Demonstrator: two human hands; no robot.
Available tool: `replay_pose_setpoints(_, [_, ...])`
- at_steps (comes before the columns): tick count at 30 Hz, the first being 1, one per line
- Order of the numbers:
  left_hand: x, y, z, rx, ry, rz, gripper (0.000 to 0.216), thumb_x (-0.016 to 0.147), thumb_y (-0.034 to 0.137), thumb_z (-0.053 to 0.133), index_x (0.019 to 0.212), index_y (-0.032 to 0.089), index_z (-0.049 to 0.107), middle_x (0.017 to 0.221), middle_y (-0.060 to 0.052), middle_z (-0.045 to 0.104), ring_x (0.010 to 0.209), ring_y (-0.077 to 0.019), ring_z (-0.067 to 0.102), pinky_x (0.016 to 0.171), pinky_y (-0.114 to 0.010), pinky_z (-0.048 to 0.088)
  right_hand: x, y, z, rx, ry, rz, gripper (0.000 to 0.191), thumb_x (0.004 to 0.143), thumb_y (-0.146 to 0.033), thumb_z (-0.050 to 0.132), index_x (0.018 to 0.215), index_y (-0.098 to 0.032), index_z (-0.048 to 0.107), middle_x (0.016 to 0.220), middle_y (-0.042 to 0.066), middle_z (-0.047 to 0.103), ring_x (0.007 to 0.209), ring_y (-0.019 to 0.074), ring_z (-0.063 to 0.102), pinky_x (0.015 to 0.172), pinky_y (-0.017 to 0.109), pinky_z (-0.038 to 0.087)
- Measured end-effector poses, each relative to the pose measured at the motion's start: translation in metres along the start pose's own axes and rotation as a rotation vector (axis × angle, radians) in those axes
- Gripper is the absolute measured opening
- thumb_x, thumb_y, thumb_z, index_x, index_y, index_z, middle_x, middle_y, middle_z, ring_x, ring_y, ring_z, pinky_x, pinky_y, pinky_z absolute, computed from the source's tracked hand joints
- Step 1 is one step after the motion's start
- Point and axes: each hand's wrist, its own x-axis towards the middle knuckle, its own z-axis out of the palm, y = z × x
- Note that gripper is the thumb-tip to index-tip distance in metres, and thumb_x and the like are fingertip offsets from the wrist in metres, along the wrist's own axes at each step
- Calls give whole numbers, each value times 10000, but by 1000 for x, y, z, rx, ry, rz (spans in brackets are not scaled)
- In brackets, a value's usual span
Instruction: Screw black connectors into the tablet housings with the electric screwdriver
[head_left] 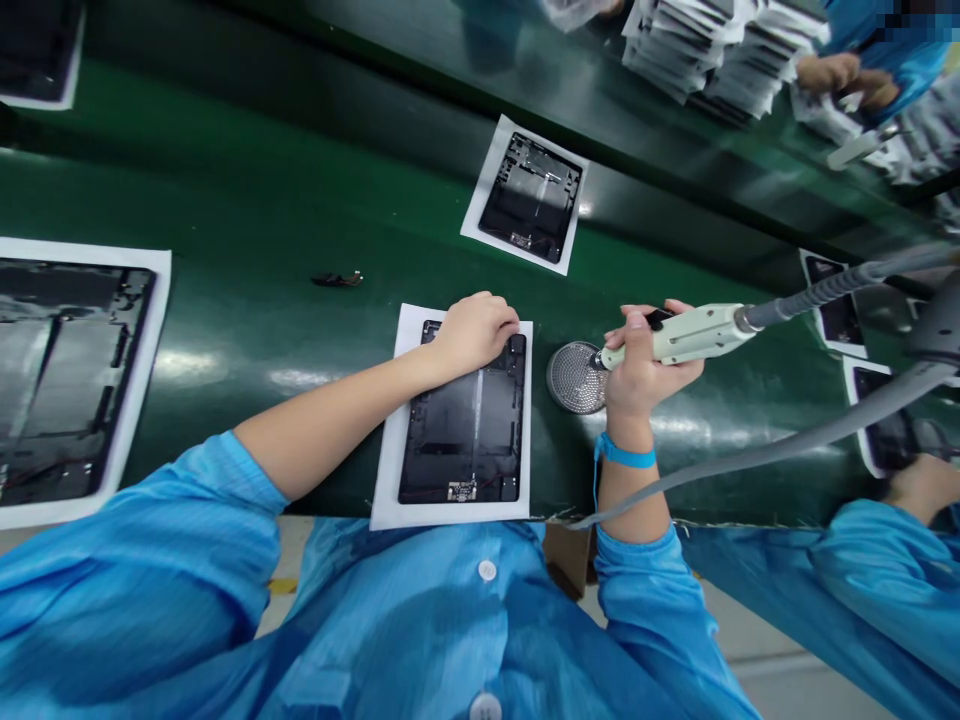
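My right hand (pixel 649 360) is wrapped round a pale green electric screwdriver (pixel 701 335). The screwdriver's tip is at a round metal dish (pixel 577 377) with a dotted, perforated-looking surface. In front of me an opened black tablet housing (pixel 465 430) lies on a white sheet (pixel 390 470), with a small circuit board at its near edge. My left hand (pixel 478 330) rests over the housing's far end, its fingers curled together. The fingertips point down and are partly hidden, so whatever they may pinch does not show.
A second tablet housing (pixel 532 195) on white paper lies farther back; another (pixel 60 380) is at left. A small dark part (pixel 337 279) lies on the green table. A grey cable (pixel 787 435) crosses my right forearm. Co-workers' hands are at right and beyond stacked parts (pixel 705 50).
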Motion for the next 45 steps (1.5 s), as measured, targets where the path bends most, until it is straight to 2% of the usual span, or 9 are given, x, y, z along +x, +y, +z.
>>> replay_pose_setpoints(4, [-1,-2,1,-26,19,-9,346,1151,219,515,1216,203,855,1210,-102,872,1138,-310,762,960,-452,584,-1,3,-4,18,-8,-3,394,889,-454,881,1147,-247,667,895,-33,819,514,95,626,536,307,603])
replay_pose_setpoints(6, [-2,-3,1,-33,17,-8,352,1145,211,508,1244,206,846,1220,-98,872,1146,-306,766,972,-452,590,-2,4,-5,13,-3,-5,388,893,-448,877,1149,-248,664,893,-34,819,512,97,626,533,306,601])
replay_pose_setpoints(14, [-3,-3,-1,-31,6,9,330,1128,199,526,1204,221,846,1159,-90,861,1115,-303,753,942,-451,582,0,10,-8,-56,7,-22,401,908,-493,842,1171,-262,646,913,-28,795,531,105,621,559,334,624])
replay_pose_setpoints(20, [-1,-1,-5,40,-49,90,207,1118,334,706,1058,230,875,1064,-92,818,1035,-306,704,878,-446,539,2,6,-10,-39,33,-36,405,951,-515,820,1212,-272,628,1040,-7,802,646,143,742,660,384,691])
replay_pose_setpoints(22, [-1,-1,-6,41,-58,86,210,1126,321,701,1049,237,878,1061,-85,813,1029,-297,691,866,-436,525,0,4,-14,-48,56,-12,388,966,-491,812,1229,-279,621,1042,-15,805,613,129,719,632,363,669])
replay_pose_setpoints(27, [0,0,-6,26,-82,55,191,1117,320,726,1031,232,872,1062,-87,803,1039,-294,673,873,-425,515,-5,8,-24,-47,109,-22,400,949,-481,824,1220,-288,601,877,-64,724,483,78,524,477,283,505])
replay_pose_setpoints(36, [-2,-2,-1,-14,-19,66,160,1091,306,736,990,244,843,1022,-82,792,1020,-294,668,863,-433,506,-8,19,-24,-122,85,39,491,945,-600,813,1246,-293,576,918,-45,696,507,79,504,513,307,521])
replay_pose_setpoints(45, [-2,1,-3,21,-24,80,164,1104,297,742,998,226,844,1040,-83,802,1018,-286,671,879,-436,507,-7,15,-22,-51,108,53,461,887,-518,856,1197,-282,610,873,-50,724,490,79,513,488,287,502])
